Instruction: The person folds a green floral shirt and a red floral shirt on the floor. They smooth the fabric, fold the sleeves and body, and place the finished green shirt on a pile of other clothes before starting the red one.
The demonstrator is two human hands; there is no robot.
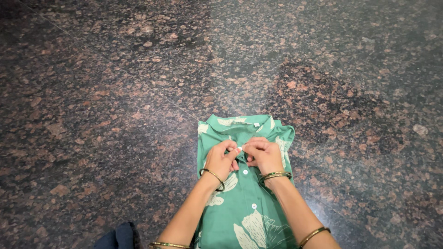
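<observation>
Green shirt (242,203) with a pale leaf print lay flat on the speckled granite floor (92,92), front up, collar (237,122) at the far end. Its long axis ran straight away from me, hem end passing out of frame at the near edge between my forearms.

Both my hands sat on the placket just below the collar. My left hand (220,160) and right hand (264,156) met at the centre line, fingertips touching or nearly so. Both were pinched nearly closed: thumb and forefinger of each held the shirt's front edge around a small white button (239,149). I couldn't tell if that button was already through its hole; fingers covered the spot.

Relation that mattered: the pinched button lay directly between the two sets of fingertips, on the shirt's centre line. Neither hand was clearly nearer; the left fingertips seemed to sit right on it.

Counts:
- shirts: one
- buttons visible: three (one at the fingers, two lower on the placket (245,171), toward me)
- bangles (277,175): one on the left wrist, two or so stacked on the right, plus one more farther up each forearm
- dark blue cloth (117,237), near edge of the floor, left of my left arm, well apart from the shirt
</observation>
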